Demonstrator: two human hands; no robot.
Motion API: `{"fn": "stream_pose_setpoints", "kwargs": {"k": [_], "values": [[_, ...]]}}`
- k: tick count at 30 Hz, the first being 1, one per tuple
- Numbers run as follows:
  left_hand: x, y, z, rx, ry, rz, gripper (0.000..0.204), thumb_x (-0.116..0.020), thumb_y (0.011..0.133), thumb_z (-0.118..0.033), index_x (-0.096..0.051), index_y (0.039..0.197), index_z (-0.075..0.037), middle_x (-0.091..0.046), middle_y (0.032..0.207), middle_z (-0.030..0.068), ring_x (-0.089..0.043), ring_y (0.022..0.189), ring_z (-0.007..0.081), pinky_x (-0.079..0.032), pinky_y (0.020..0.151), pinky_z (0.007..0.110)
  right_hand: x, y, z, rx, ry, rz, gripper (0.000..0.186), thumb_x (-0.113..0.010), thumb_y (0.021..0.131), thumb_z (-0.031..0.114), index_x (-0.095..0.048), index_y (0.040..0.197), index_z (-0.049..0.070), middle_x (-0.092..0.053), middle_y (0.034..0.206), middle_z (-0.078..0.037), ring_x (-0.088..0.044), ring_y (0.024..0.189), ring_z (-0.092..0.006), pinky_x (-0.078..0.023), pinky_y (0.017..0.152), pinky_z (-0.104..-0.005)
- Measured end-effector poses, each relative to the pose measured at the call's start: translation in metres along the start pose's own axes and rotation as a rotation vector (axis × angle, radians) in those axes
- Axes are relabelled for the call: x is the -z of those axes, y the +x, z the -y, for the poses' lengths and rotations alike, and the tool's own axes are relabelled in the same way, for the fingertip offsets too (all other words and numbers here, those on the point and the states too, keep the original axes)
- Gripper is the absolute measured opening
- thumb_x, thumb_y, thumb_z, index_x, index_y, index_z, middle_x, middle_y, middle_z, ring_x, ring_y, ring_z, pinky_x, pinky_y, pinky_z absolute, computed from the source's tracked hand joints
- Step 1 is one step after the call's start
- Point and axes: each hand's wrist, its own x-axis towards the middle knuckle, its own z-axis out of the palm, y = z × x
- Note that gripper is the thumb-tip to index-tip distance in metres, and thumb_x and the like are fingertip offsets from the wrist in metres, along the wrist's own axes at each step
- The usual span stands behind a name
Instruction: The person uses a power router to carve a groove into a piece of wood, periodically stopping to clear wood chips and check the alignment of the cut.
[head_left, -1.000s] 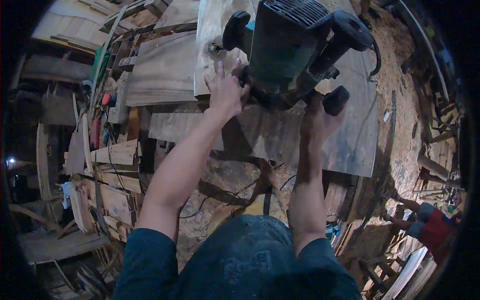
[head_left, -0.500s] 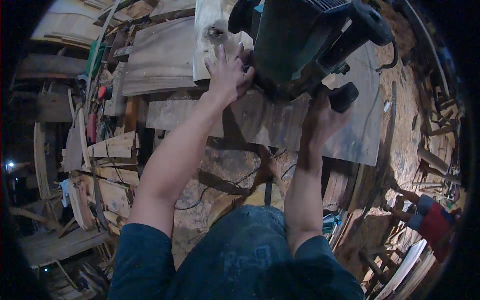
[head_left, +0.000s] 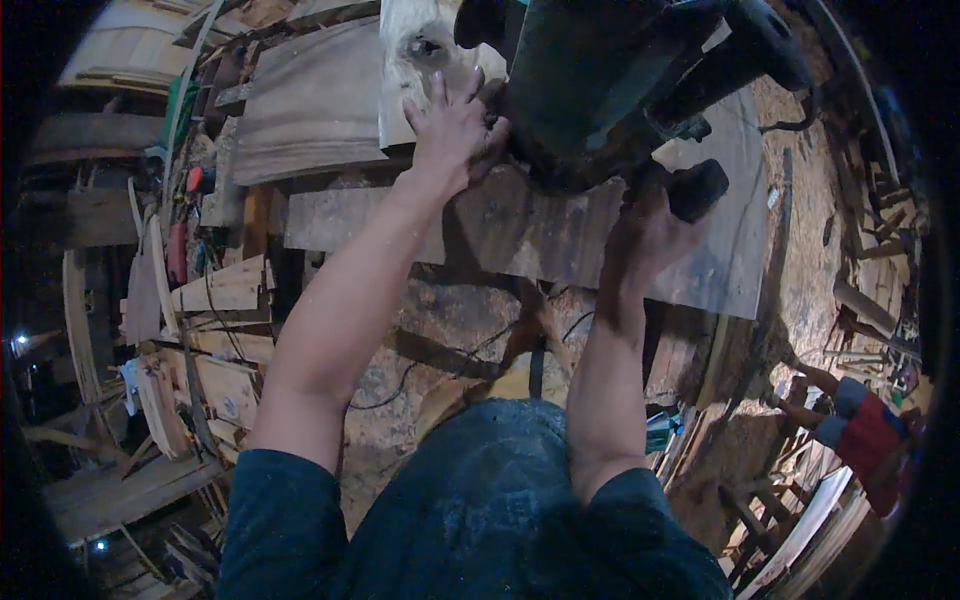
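Observation:
A large dark green power tool (head_left: 585,90) with a black cylindrical motor housing (head_left: 735,75) fills the top middle. My right hand (head_left: 652,235) is closed around its black handle (head_left: 697,190), seen from behind. Left of the tool lies a pale wooden board (head_left: 400,95) with a dark knot. My left hand (head_left: 452,145) has its fingers spread on the board's near end, with the thumb side close against the tool's dark base. The tool hides its own underside and any blade. Beneath both hands a wide grey-brown board (head_left: 560,235) runs across.
Another broad board (head_left: 310,115) lies at left, beside stacked planks (head_left: 215,385) and a red tool (head_left: 178,250). A dark cable crosses the dirty ground (head_left: 390,400). At the far right is another person in red and blue clothes (head_left: 865,450), near scattered timber (head_left: 880,300).
The motor housing sits slightly farther right in the picture, and the pale board slightly farther left. Both hands keep nearly the same places.

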Motion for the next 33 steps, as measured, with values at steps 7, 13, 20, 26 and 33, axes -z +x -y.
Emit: {"fn": "stream_pose_setpoints", "kwargs": {"k": [7,13,20,26,33], "values": [[0.015,0.008,-0.006,0.08,-0.07,0.023,0.052,-0.051,0.094,-0.042,-0.049,0.139,-0.016,-0.027,0.156,0.0044,-0.025,0.141,0.0385,-0.022,0.102,0.072,-0.016,0.028,-0.013,-0.006,-0.032,0.014,0.013,-0.064,0.081,0.005,-0.053,0.085,0.004,-0.055,0.069,-0.002,-0.051,0.058,-0.0086,-0.039,0.051,-0.0251],[0.033,0.043,-0.012,0.292,-0.253,0.205,0.052,-0.052,0.094,-0.041,-0.046,0.142,-0.022,-0.028,0.156,0.0071,-0.018,0.144,0.0337,-0.014,0.107,0.068,-0.045,0.063,-0.015,-0.128,-0.1,0.082,0.014,-0.065,0.081,0.006,-0.053,0.087,0.005,-0.055,0.071,-0.002,-0.051,0.058,-0.0091,-0.041,0.051,-0.0252],[-0.014,0.108,0.024,0.335,-0.067,0.089,0.053,-0.05,0.095,-0.041,-0.058,0.131,-0.004,-0.023,0.158,0.0111,-0.01,0.147,0.0365,-0.006,0.114,0.064,-0.1,0.127,-0.066,0.039,-0.073,0.213,0.033,-0.078,0.077,0.013,-0.057,0.098,-0.002,-0.062,0.081,-0.006,-0.056,0.07,-0.0161,-0.047,0.065,-0.0311],[-0.015,0.14,0.032,0.435,-0.109,0.167,0.06,-0.044,0.096,-0.044,-0.045,0.141,-0.004,-0.026,0.157,0.0096,-0.014,0.146,0.0375,-0.007,0.115,0.062,-0.12,0.173,-0.06,-0.159,-0.003,0.625,0.041,-0.072,0.08,0.011,-0.055,0.116,0.0,-0.062,0.082,-0.006,-0.058,0.069,-0.0127,-0.046,0.058,-0.0262],[-0.029,0.133,0.055,0.384,-0.045,0.107,0.053,-0.042,0.096,-0.042,-0.052,0.132,-0.005,-0.049,0.141,0.0135,-0.022,0.143,0.0391,-0.007,0.115,0.061,-0.124,0.179,-0.064,-0.156,0.131,0.665,0.062,-0.08,0.071,0.012,-0.054,0.127,0.006,-0.065,0.109,-0.005,-0.062,0.098,-0.0149,-0.049,0.09,-0.0306]]}}
